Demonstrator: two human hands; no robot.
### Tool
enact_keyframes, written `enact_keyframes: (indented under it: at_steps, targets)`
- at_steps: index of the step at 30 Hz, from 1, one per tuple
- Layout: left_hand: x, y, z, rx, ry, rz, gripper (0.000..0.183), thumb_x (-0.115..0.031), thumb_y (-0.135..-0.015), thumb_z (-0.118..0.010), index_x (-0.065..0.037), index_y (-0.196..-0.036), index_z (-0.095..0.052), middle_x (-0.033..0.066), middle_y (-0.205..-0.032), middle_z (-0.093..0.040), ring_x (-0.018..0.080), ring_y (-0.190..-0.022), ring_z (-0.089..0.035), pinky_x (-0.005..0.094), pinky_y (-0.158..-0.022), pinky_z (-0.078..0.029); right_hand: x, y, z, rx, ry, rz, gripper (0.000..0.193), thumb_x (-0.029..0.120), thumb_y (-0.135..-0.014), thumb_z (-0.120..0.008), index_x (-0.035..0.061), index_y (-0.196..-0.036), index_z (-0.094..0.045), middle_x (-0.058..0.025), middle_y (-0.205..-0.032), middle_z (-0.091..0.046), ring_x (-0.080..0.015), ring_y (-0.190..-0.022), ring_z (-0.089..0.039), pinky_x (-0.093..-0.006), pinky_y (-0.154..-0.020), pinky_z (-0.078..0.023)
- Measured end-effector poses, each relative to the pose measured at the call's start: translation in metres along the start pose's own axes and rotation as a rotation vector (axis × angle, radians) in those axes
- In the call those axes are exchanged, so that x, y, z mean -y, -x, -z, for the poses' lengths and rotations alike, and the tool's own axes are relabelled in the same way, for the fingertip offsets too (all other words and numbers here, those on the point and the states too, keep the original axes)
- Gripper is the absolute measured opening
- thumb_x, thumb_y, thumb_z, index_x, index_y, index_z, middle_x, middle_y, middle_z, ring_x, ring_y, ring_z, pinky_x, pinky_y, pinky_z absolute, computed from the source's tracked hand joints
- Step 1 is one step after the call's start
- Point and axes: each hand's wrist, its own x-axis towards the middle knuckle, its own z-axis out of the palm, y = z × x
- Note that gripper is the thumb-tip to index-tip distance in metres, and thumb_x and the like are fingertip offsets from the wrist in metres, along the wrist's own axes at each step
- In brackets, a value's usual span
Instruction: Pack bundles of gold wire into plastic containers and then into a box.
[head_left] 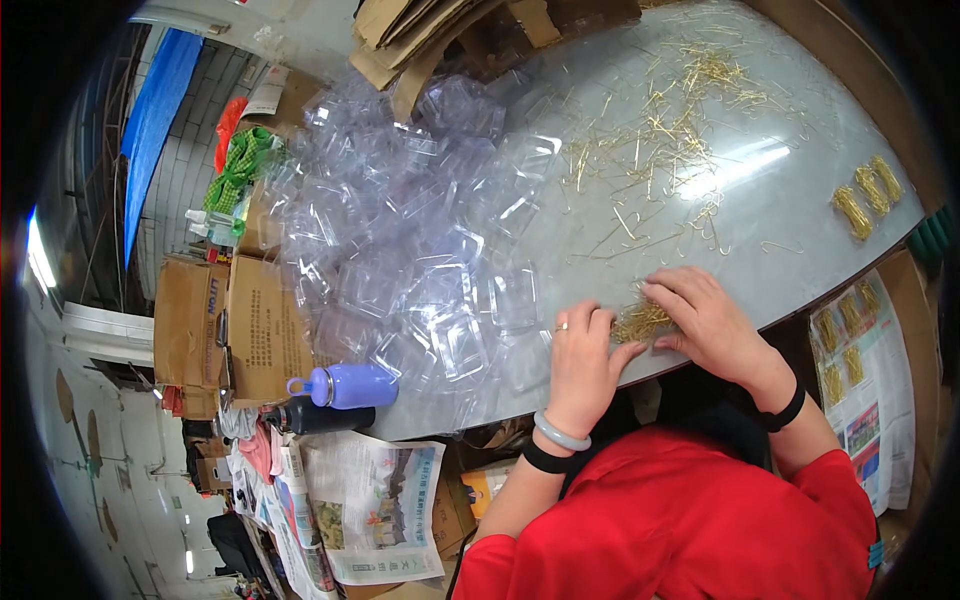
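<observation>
A bundle of gold wire hooks [640, 322] lies at the near edge of the grey table [600, 275], between my two hands. My left hand [585, 355] closes on the bundle's left end, fingers bent and thumb reaching toward it from below. From the other side, my right hand [705, 320] curls its fingers over the right end, with the thumb tucked underneath. The fingers partly cover the bundle. Farther up the table, loose gold hooks [660, 140] are scattered in a tangled spread.
Clear plastic boxes [400, 230] pile up on the table's left side. Several tied hook bundles [865, 195] sit at the far right; more bundles [840, 335] rest on newspaper beside the table. A purple bottle [350, 387] lies at the left edge. Cardboard [430, 35] is stacked at the back.
</observation>
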Motion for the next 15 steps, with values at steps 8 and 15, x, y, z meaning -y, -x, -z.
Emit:
enact_keyframes:
  at_steps: [8, 15]
  targets:
    - [-0.013, 0.018, -0.013, -0.051, 0.229, 0.139, 0.036, -0.003, -0.083, -0.075, 0.003, -0.116, -0.063, 0.0191, -0.107, -0.060, 0.0306, -0.084, -0.066, 0.0374, -0.074, -0.054, 0.003, -0.005, -0.006, 0.034, 0.071, 0.013, 0.057, 0.013, -0.076, -0.078, 0.0051, -0.127, -0.054, -0.0139, -0.123, -0.057, -0.0346, -0.115, -0.055, -0.0441, -0.100, -0.045]
    - [-0.014, 0.021, -0.008, -0.110, 0.383, 0.058, 0.048, 0.002, -0.083, -0.073, 0.000, -0.129, -0.059, 0.0202, -0.122, -0.056, 0.0330, -0.098, -0.066, 0.0361, -0.084, -0.055, -0.001, 0.004, -0.009, -0.049, 0.066, -0.079, 0.053, 0.013, -0.075, -0.079, 0.0055, -0.122, -0.055, -0.0140, -0.125, -0.055, -0.0345, -0.115, -0.054, -0.0444, -0.099, -0.045]
